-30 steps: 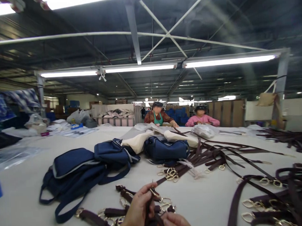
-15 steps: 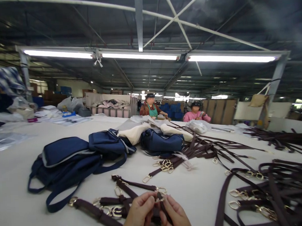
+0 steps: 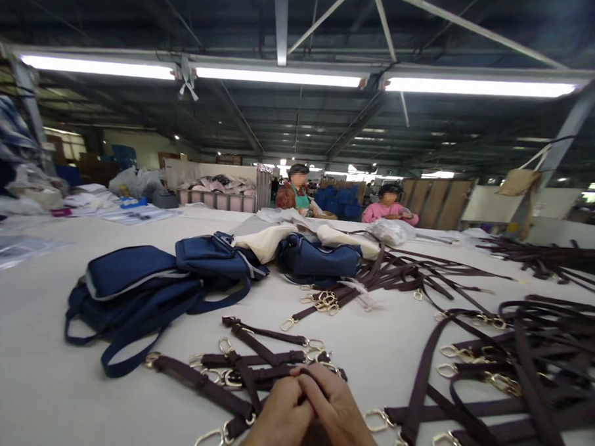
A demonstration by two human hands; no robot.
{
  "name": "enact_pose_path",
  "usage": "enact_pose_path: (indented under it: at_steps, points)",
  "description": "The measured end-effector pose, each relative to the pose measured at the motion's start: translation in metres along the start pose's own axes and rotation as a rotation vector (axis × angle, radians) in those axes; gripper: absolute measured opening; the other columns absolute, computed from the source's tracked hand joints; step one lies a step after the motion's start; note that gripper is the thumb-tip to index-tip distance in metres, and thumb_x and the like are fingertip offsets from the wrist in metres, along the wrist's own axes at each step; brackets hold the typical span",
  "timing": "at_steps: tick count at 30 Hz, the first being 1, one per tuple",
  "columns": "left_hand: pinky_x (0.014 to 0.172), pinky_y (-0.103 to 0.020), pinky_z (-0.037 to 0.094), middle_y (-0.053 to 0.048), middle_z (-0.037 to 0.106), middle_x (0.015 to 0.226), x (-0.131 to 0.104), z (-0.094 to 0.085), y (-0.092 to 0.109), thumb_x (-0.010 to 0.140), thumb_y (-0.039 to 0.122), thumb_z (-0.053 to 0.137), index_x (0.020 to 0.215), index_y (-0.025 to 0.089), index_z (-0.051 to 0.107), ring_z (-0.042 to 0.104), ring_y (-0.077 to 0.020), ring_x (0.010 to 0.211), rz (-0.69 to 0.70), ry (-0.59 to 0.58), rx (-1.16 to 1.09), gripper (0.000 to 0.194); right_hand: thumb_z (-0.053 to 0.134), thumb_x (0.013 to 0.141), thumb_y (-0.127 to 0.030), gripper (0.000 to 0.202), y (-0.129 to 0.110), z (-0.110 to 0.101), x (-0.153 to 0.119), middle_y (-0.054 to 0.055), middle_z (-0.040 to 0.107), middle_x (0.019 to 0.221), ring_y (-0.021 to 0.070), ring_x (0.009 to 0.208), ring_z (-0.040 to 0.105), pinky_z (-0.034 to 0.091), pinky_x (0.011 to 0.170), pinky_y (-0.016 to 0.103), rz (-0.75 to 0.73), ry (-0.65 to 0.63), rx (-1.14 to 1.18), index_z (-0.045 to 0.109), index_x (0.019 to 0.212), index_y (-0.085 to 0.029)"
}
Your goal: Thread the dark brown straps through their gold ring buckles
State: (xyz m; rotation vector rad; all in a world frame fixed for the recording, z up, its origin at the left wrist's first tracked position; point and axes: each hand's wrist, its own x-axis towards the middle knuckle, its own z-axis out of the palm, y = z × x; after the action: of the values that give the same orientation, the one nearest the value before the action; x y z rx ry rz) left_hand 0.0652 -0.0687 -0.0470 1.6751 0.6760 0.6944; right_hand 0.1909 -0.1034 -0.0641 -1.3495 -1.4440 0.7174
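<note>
My left hand (image 3: 279,418) and my right hand (image 3: 335,402) meet at the bottom centre, fingers closed together around a dark brown strap (image 3: 314,442), which shows below and between them. The part between the fingertips is mostly hidden. Just beyond and to the left, several short brown straps (image 3: 201,385) with gold-coloured rings and clasps lie crossed on the white table (image 3: 153,426). A large gold ring (image 3: 207,444) lies left of my left hand. On the right is a tangled pile of long brown straps (image 3: 525,371) with gold hooks.
Navy bags (image 3: 136,273) lie at the left and a navy pouch (image 3: 323,258) at the centre, near cream cloth (image 3: 266,243). More straps (image 3: 550,258) lie at the far right. Two people (image 3: 299,193) are beyond the table. A lamp bar (image 3: 276,76) hangs overhead.
My hands have come closer together, hiding the metal piece that showed between my fingertips. The view has tilted down, showing more of the table and the large ring at the lower left.
</note>
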Motion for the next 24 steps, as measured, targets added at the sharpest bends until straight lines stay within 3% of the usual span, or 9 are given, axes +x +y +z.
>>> enact_pose_path:
  at_steps: [3,5,7,10,12,14,19,24]
  points:
    - [0.075,-0.027,0.045,-0.003,0.065,0.077,0.002,0.000,0.002,0.076,0.035,0.053,0.072,0.014,0.063,0.059,-0.0180,0.081,-0.018,0.004,0.028,0.023,0.054,0.085,-0.067,0.050,-0.004,-0.009,0.001,0.006,0.071,0.094,0.0246,0.095,0.061,0.045,0.089,0.034,0.025,0.105,0.083,0.074,0.092,-0.022]
    - [0.055,-0.023,0.038,0.002,0.055,0.059,0.001,0.004,0.006,0.071,0.037,0.054,0.069,0.017,0.054,0.052,-0.0130,0.060,-0.176,-0.029,-0.042,0.019,0.058,0.078,-0.074,0.057,-0.006,-0.016,0.002,0.005,0.071,0.092,0.0232,0.093,0.061,0.046,0.085,0.031,0.137,0.192,0.235,0.074,0.090,-0.021]
    - [0.040,-0.021,0.025,0.006,0.046,0.047,-0.003,0.009,0.011,0.066,0.040,0.054,0.077,0.020,0.050,0.046,-0.0116,0.045,-0.387,-0.108,-0.186,0.022,0.064,0.071,-0.078,0.062,-0.007,-0.024,0.004,0.005,0.072,0.084,0.0194,0.080,0.061,0.048,0.072,0.028,0.276,0.261,0.436,0.074,0.089,-0.019]
    - [0.029,-0.018,0.016,0.002,0.062,0.056,-0.009,0.013,0.017,0.057,0.036,0.057,0.085,0.022,0.046,0.045,-0.0095,0.035,-0.557,-0.283,-0.404,0.034,0.075,0.062,-0.075,0.067,-0.009,-0.034,0.006,0.003,0.072,0.078,0.0110,0.058,0.055,0.037,0.045,0.017,0.364,0.353,0.682,0.071,0.097,-0.018]
    - [0.025,-0.017,0.014,-0.004,0.071,0.070,-0.011,0.011,0.020,0.051,0.032,0.057,0.082,0.021,0.045,0.039,-0.0061,0.029,-0.569,-0.367,-0.478,0.035,0.080,0.059,-0.070,0.067,-0.009,-0.039,0.008,0.002,0.072,0.076,0.0057,0.048,0.046,0.025,0.037,0.013,0.348,0.398,0.780,0.070,0.100,-0.018]
    - [0.024,-0.016,0.016,-0.005,0.071,0.070,-0.011,0.008,0.022,0.049,0.030,0.059,0.081,0.021,0.045,0.039,-0.0058,0.028,-0.573,-0.408,-0.524,0.036,0.084,0.057,-0.067,0.068,-0.011,-0.045,0.009,0.000,0.071,0.074,0.0034,0.045,0.042,0.022,0.034,0.012,0.321,0.433,0.852,0.070,0.101,-0.017]
    - [0.024,-0.015,0.017,0.002,0.063,0.066,-0.009,0.001,0.025,0.050,0.026,0.062,0.090,0.018,0.057,0.042,-0.0049,0.031,-0.544,-0.309,-0.526,0.041,0.093,0.045,-0.059,0.071,-0.013,-0.053,0.011,-0.003,0.067,0.067,0.0042,0.048,0.045,0.028,0.034,0.010,0.341,0.496,0.974,0.070,0.098,-0.019]
    - [0.028,-0.016,0.016,0.001,0.061,0.066,-0.010,0.002,0.024,0.055,0.032,0.058,0.087,0.014,0.064,0.041,-0.0034,0.035,-0.439,-0.230,-0.382,0.037,0.091,0.053,-0.058,0.054,-0.010,-0.051,0.009,-0.006,0.062,0.064,0.0048,0.052,0.050,0.036,0.038,0.010,0.348,0.396,0.931,0.068,0.085,-0.020]
